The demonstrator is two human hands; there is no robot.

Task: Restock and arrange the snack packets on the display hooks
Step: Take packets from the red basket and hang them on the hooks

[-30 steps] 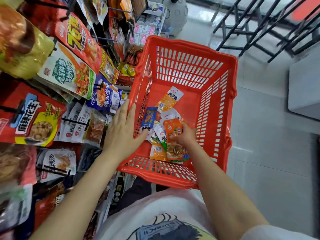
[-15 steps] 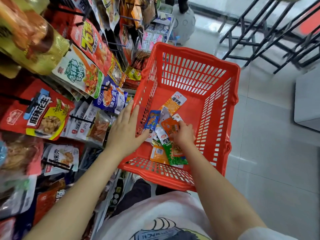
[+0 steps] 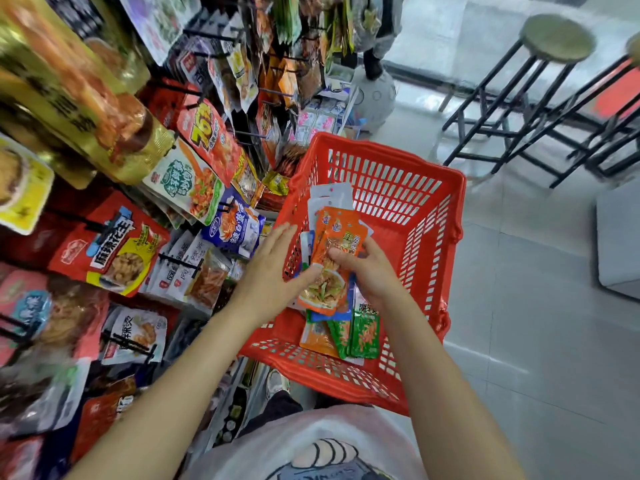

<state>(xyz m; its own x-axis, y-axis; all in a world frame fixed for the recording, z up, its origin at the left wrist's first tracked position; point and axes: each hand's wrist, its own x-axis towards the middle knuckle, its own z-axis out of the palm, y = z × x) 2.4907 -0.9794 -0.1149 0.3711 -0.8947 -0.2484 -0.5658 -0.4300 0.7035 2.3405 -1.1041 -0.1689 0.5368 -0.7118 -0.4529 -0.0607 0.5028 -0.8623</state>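
Above a red slatted basket (image 3: pixel 408 188), right hand (image 3: pixel 372 271) gripping a fan of orange snack packets (image 3: pixel 332 258), thumb across the front, fingers curled behind. Long axis of the held packets running from near the chest toward the far wall of the basket, hang-hole ends pointing away, printed food picture at the near end. Green label with yellow characters on the front packet, too blurred to read. Left hand (image 3: pixel 273 268) beside it at the basket's left rim, fingers straight and relaxed, thumb tip touching the lower left edge of the orange stack, grasping nothing. Below the held fan, in the basket's near end, more packets lying flat: green packets (image 3: pixel 363 336), an orange one and a blue edge.

At left, display hooks (image 3: pixel 204 35) crowded with hanging bags. Large yellow "76" on a red bag (image 3: pixel 207 140); "麻辣花生" in white on black on a red peanut bag (image 3: pixel 114 247); a blue-and-white bag (image 3: pixel 235 226) with bold characters just left of the basket; a green-and-white bag (image 3: pixel 187 183) above it, lettering not legible. Other labels smeared by motion.

At upper right, black-legged stools (image 3: pixel 550 46) on pale floor tiles (image 3: pixel 540 306).
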